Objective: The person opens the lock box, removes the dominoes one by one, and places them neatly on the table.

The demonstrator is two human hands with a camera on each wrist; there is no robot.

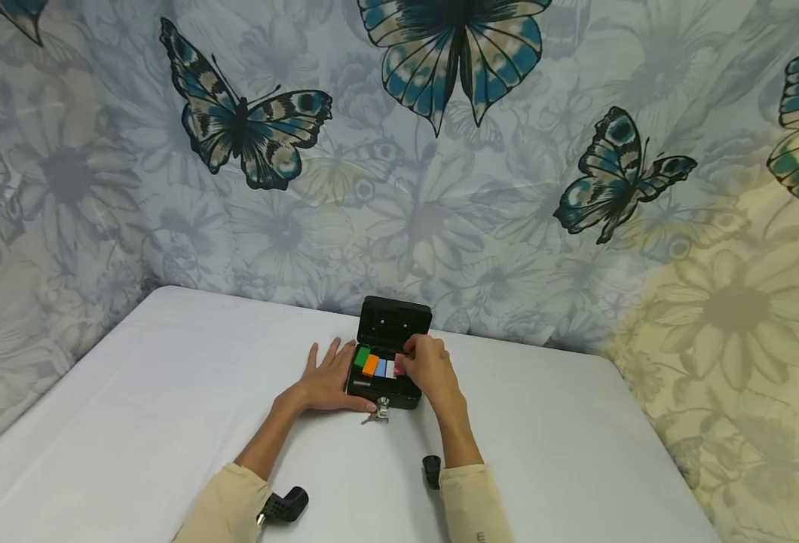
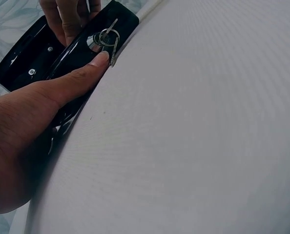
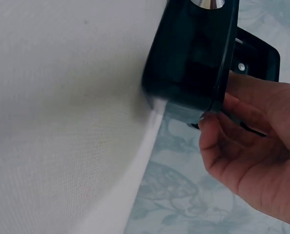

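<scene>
A black metal cash box [image 1: 365, 388] stands on the table with its lid [image 1: 394, 320] raised. In it lies a row of small rectangular blocks: green [image 1: 362, 356], orange [image 1: 370, 366], blue [image 1: 381, 367], white [image 1: 390, 369] and pink [image 1: 399, 365]. My left hand [image 1: 328, 381] lies spread along the box's left side, its thumb across the front beside the lock and keys [image 2: 108, 39]. Over the right edge my right hand [image 1: 430, 366] reaches in, fingers bent, and pinches the pink block. In the right wrist view the box wall [image 3: 189, 58] hides the fingertips of this hand [image 3: 262, 146].
The box is near the back edge of a white-covered table [image 1: 562, 452]. Behind it hangs a cloth [image 1: 427, 211] with butterflies and flowers. Black wrist-worn devices, one by the left sleeve [image 1: 287, 504] and one by the right [image 1: 431, 471], hang near the table.
</scene>
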